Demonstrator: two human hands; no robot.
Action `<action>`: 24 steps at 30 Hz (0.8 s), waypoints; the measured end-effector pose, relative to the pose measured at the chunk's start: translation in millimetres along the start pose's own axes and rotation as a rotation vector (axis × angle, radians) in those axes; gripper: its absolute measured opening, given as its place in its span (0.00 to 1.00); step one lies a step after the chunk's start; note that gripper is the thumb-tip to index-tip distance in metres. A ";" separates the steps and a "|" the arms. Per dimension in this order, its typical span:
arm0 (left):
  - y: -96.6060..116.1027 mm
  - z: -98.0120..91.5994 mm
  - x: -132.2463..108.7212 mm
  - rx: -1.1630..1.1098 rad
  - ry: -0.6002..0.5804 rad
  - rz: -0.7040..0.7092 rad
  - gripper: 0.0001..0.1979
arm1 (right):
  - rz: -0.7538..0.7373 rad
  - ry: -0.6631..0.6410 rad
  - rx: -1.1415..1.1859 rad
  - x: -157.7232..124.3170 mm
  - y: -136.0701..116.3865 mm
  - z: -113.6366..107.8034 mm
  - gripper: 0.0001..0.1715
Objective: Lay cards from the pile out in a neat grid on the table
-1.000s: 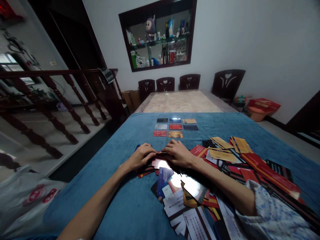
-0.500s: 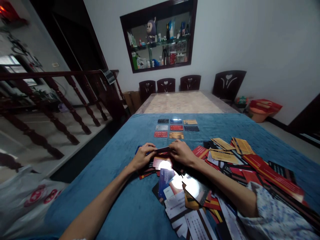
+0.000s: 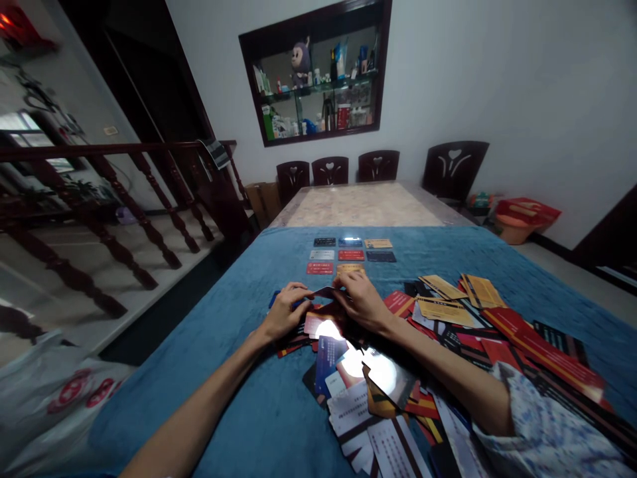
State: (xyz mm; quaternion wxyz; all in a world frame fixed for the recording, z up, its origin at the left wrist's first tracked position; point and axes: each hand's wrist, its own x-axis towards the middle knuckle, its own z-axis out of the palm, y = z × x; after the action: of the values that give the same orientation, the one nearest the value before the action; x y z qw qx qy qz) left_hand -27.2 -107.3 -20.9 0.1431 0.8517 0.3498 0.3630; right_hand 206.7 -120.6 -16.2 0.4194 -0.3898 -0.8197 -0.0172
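A dark card (image 3: pixel 324 292) is held edge-up between both hands, tilted, its face turned away from clear view. My left hand (image 3: pixel 287 310) pinches its left end between thumb and fingers. On the other end, my right hand (image 3: pixel 361 300) has its fingers closed. Beneath them lies a heap of loose cards, with a pink-red card (image 3: pixel 321 324) and a blue card (image 3: pixel 329 352) showing. Just beyond my right fingertips, a gold card (image 3: pixel 351 267) is partly covered. It belongs to neat rows with a red card (image 3: pixel 319 268), a silver card (image 3: pixel 322 255) and several others.
More mixed cards (image 3: pixel 445 310) spread across the right side of the blue cloth (image 3: pixel 223 332). White plastic bags (image 3: pixel 64 405) stand at lower left, beside a wooden railing (image 3: pixel 114 146). Chairs (image 3: pixel 379 166) line the table's far end, below a recessed shelf (image 3: pixel 318 89).
My right hand has shifted slightly up and away, so its fingers now overlap the gold card in the row. The held card has tilted, its right end rising.
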 end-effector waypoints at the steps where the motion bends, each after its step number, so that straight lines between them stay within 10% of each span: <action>1: 2.1 -0.6 0.0 -0.001 0.026 0.006 0.12 | -0.027 0.020 -0.044 0.0 0.2 0.8 0.04; 12: 17.9 7.2 1.9 0.029 0.092 0.108 0.08 | -0.206 0.047 -0.169 -2.5 3.2 10.6 0.03; 24: 6.3 4.4 0.3 0.037 0.132 -0.073 0.09 | 0.007 -0.106 -0.170 -5.2 8.5 6.3 0.09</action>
State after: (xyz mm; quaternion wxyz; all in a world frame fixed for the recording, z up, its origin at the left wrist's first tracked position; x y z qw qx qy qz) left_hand -20.8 -111.5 -20.7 0.1172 0.8152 0.3958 0.4062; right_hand 209.8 -115.7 -26.4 0.3410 -0.4274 -0.8348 -0.0647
